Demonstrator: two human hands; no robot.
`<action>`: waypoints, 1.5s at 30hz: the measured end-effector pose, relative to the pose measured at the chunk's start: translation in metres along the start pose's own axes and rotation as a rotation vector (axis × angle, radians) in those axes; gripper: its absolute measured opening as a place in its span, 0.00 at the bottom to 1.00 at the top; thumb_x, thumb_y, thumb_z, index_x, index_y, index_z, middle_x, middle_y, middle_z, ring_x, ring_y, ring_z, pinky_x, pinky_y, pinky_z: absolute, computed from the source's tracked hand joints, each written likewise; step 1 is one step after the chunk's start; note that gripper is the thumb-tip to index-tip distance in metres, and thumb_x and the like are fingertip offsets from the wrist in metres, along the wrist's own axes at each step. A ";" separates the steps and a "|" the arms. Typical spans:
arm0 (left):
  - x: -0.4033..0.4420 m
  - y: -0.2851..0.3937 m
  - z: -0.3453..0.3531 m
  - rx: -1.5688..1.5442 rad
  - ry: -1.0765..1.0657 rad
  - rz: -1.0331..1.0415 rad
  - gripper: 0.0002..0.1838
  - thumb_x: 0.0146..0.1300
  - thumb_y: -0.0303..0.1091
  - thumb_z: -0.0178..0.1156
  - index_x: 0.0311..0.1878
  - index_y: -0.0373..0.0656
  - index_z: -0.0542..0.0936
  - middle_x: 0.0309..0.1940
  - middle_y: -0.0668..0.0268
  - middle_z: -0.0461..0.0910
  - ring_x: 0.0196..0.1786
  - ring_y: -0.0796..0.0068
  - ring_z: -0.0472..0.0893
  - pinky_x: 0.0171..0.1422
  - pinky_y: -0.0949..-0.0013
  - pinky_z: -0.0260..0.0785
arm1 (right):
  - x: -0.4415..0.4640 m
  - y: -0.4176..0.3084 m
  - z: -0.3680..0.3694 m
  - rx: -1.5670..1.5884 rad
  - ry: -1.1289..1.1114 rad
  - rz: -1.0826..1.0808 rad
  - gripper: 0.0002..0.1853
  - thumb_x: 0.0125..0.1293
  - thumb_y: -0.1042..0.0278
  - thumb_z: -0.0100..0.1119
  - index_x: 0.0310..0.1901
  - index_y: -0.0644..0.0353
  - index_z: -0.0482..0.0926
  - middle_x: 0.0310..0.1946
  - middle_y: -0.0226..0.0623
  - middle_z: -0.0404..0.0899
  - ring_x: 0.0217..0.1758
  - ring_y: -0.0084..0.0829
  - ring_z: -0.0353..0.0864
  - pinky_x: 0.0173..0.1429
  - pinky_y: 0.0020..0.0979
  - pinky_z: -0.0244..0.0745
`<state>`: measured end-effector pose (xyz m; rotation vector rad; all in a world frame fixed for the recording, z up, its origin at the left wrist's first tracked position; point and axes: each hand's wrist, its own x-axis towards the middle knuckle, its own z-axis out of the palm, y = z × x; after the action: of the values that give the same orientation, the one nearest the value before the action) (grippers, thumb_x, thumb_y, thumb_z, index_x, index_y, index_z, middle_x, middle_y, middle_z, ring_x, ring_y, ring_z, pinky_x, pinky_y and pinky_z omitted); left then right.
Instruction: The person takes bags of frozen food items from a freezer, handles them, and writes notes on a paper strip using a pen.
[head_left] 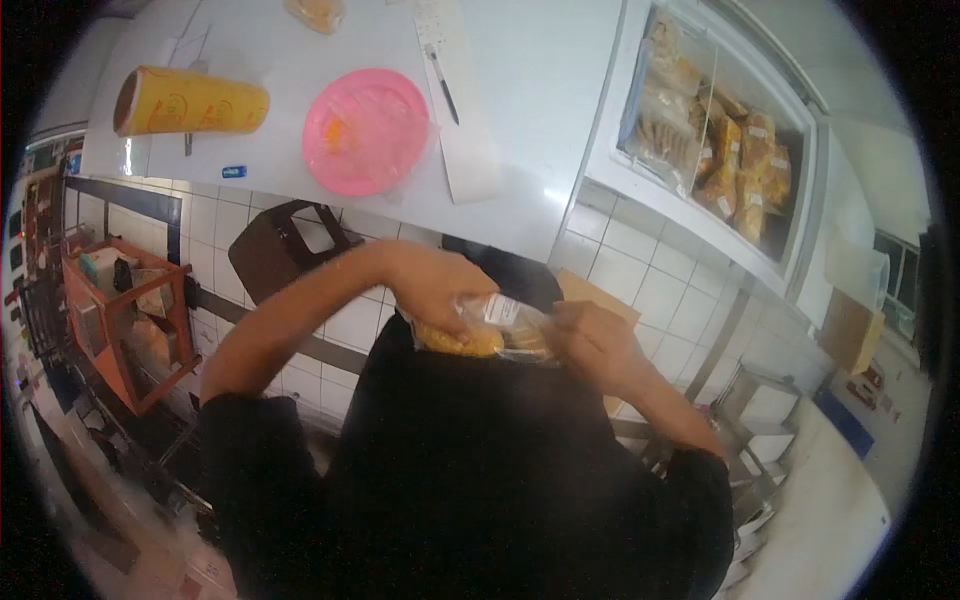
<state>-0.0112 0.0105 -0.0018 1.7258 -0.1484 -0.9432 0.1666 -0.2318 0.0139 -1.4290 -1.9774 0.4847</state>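
Food [460, 341], golden yellow, lies inside a clear plastic bag [517, 314] bearing a white label [501, 309], which is held up against the front of a black shirt [480, 450], below the table's edge. The left hand [440, 292] grasps the bag's left end, thumb across its front, while the right hand [597, 345] is bunched at the opposite end, fingers bent in and pinching the plastic. On the white table [540, 100], a pink plate [345, 184] carries crumpled clear film [385, 125] and something orange [338, 133]. Left of it lies a yellow printed roll [195, 102] with a hollow core. At right, a white chest [690, 225] contains several bagged, golden-brown packages [745, 180] with white labels, and paler bagged ones beside them.
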 end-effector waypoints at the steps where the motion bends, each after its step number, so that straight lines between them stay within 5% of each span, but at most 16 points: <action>1: -0.003 0.005 0.000 0.004 0.007 -0.008 0.23 0.64 0.44 0.69 0.52 0.37 0.78 0.42 0.51 0.85 0.44 0.57 0.86 0.47 0.57 0.76 | 0.005 0.005 -0.002 0.001 0.005 -0.011 0.15 0.55 0.75 0.70 0.46 0.64 0.84 0.42 0.41 0.82 0.48 0.42 0.86 0.48 0.39 0.86; 5: -0.016 0.028 0.024 -0.206 0.335 -0.026 0.20 0.57 0.38 0.71 0.47 0.37 0.75 0.35 0.48 0.85 0.42 0.43 0.87 0.47 0.54 0.78 | 0.018 0.019 0.000 -0.108 0.130 -0.129 0.14 0.51 0.73 0.72 0.41 0.62 0.84 0.43 0.41 0.83 0.49 0.45 0.85 0.52 0.42 0.86; 7: -0.024 0.023 0.038 -0.223 0.701 0.027 0.21 0.58 0.33 0.69 0.50 0.36 0.73 0.35 0.45 0.84 0.44 0.39 0.85 0.46 0.50 0.76 | 0.038 0.027 0.008 -0.147 0.173 -0.140 0.13 0.51 0.73 0.72 0.40 0.61 0.84 0.45 0.41 0.83 0.50 0.47 0.84 0.55 0.45 0.85; 11: -0.022 0.031 0.038 -0.078 1.140 -0.139 0.22 0.57 0.27 0.66 0.53 0.35 0.70 0.36 0.43 0.81 0.44 0.33 0.81 0.46 0.45 0.74 | 0.108 0.017 0.028 -0.342 0.466 0.220 0.11 0.60 0.74 0.70 0.46 0.58 0.85 0.62 0.50 0.77 0.66 0.54 0.75 0.72 0.56 0.71; 13: -0.018 0.019 0.028 0.059 1.452 -0.122 0.24 0.55 0.24 0.64 0.55 0.33 0.68 0.41 0.39 0.79 0.46 0.32 0.80 0.47 0.43 0.73 | 0.145 0.004 0.038 0.019 0.682 0.449 0.17 0.68 0.77 0.62 0.57 0.59 0.84 0.71 0.61 0.66 0.74 0.57 0.67 0.76 0.54 0.65; 14: -0.021 0.020 0.022 0.077 1.464 -0.109 0.24 0.55 0.24 0.64 0.55 0.33 0.68 0.41 0.39 0.79 0.46 0.32 0.80 0.47 0.43 0.73 | 0.154 -0.001 0.037 0.010 0.537 0.417 0.27 0.74 0.78 0.51 0.75 0.61 0.68 0.74 0.65 0.58 0.78 0.54 0.62 0.78 0.49 0.61; 15: -0.024 0.021 0.014 0.075 1.500 -0.162 0.26 0.55 0.24 0.64 0.56 0.32 0.67 0.46 0.38 0.77 0.49 0.31 0.79 0.50 0.43 0.73 | 0.168 -0.004 0.045 -0.003 0.552 0.403 0.27 0.74 0.78 0.51 0.75 0.61 0.68 0.74 0.65 0.58 0.78 0.54 0.62 0.78 0.49 0.61; 17: -0.032 0.020 -0.001 0.086 1.535 -0.183 0.27 0.55 0.23 0.64 0.58 0.32 0.67 0.50 0.36 0.75 0.51 0.31 0.78 0.52 0.43 0.73 | 0.199 -0.010 0.068 0.718 0.733 0.486 0.33 0.78 0.76 0.46 0.81 0.62 0.51 0.74 0.61 0.60 0.78 0.45 0.63 0.79 0.43 0.60; 19: -0.045 0.014 -0.010 0.191 1.633 -0.148 0.30 0.55 0.23 0.66 0.61 0.31 0.66 0.59 0.36 0.71 0.58 0.32 0.76 0.59 0.43 0.72 | 0.227 -0.023 0.065 0.770 0.649 0.557 0.35 0.80 0.76 0.40 0.83 0.61 0.39 0.75 0.57 0.58 0.77 0.38 0.63 0.80 0.39 0.60; 28: -0.147 -0.042 -0.046 0.072 1.368 0.343 0.44 0.55 0.34 0.71 0.68 0.31 0.55 0.63 0.37 0.65 0.66 0.37 0.72 0.71 0.46 0.66 | 0.317 -0.038 0.100 0.852 0.790 0.544 0.32 0.83 0.73 0.36 0.83 0.66 0.41 0.80 0.53 0.53 0.81 0.40 0.58 0.83 0.38 0.54; 31: -0.153 -0.085 -0.059 -0.112 1.216 0.530 0.42 0.60 0.34 0.71 0.68 0.32 0.55 0.65 0.40 0.63 0.68 0.46 0.71 0.73 0.52 0.65 | 0.341 -0.052 0.104 1.280 1.039 0.552 0.34 0.82 0.66 0.41 0.84 0.59 0.46 0.78 0.50 0.58 0.79 0.39 0.62 0.81 0.38 0.57; 32: -0.149 -0.092 -0.061 -0.117 1.202 0.531 0.42 0.60 0.34 0.71 0.68 0.32 0.55 0.65 0.40 0.63 0.68 0.46 0.71 0.73 0.52 0.65 | 0.342 -0.048 0.110 0.965 0.950 0.636 0.32 0.83 0.64 0.40 0.83 0.61 0.48 0.78 0.50 0.59 0.79 0.38 0.63 0.81 0.37 0.57; 34: -0.141 -0.096 -0.068 -0.889 1.232 0.577 0.37 0.71 0.37 0.65 0.73 0.36 0.55 0.64 0.52 0.66 0.66 0.62 0.72 0.71 0.61 0.67 | 0.348 -0.047 0.118 0.651 0.852 0.708 0.31 0.84 0.62 0.39 0.83 0.63 0.50 0.77 0.50 0.60 0.78 0.38 0.64 0.81 0.37 0.57; 37: -0.156 -0.105 -0.079 -0.991 0.900 0.632 0.33 0.79 0.39 0.57 0.79 0.39 0.55 0.64 0.61 0.68 0.65 0.73 0.72 0.69 0.67 0.68 | 0.352 -0.041 0.126 1.150 1.114 0.585 0.30 0.86 0.59 0.35 0.81 0.67 0.54 0.75 0.51 0.65 0.76 0.38 0.67 0.81 0.37 0.58; 40: -0.164 -0.119 -0.074 -1.063 0.781 0.616 0.34 0.81 0.41 0.55 0.81 0.39 0.55 0.65 0.66 0.70 0.66 0.77 0.72 0.71 0.69 0.66 | 0.345 -0.020 0.132 0.734 0.827 0.590 0.29 0.86 0.62 0.32 0.79 0.74 0.56 0.74 0.54 0.66 0.78 0.39 0.64 0.81 0.36 0.57; 45: -0.159 -0.138 -0.069 -1.315 0.713 0.743 0.33 0.81 0.42 0.55 0.80 0.38 0.57 0.64 0.66 0.74 0.66 0.75 0.75 0.71 0.67 0.69 | 0.342 0.007 0.129 0.122 0.671 0.449 0.24 0.84 0.65 0.37 0.72 0.66 0.73 0.58 0.49 0.80 0.59 0.38 0.76 0.69 0.37 0.68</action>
<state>-0.1218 0.2007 -0.0334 0.5560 0.2536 0.2215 0.0143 0.1009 0.0131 -1.6808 -1.0891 0.2545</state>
